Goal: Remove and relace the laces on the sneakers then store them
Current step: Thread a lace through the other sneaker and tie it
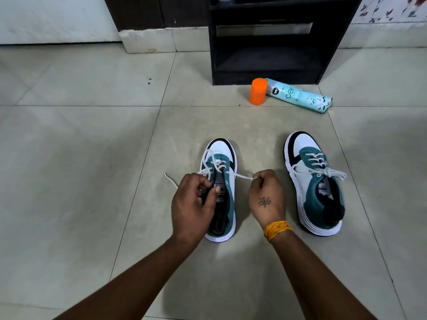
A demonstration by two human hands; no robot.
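Two white, teal and black sneakers stand on the tiled floor, toes pointing away from me. The left sneaker [223, 158] has its white lace [240, 176] loosened and partly threaded. My left hand [193, 204] pinches the lace over the tongue, and a loose lace end [169, 180] trails out to the left. My right hand [266, 197] pinches the other lace end, pulled taut to the right of the shoe. The right sneaker [316, 181] stands apart, fully laced and tied in a bow.
A black shelf unit [268, 40] stands at the back. In front of it lie a light blue spray can [300, 95] on its side and an upright orange cap [258, 91]. A wall base and a door frame lie at the back left.
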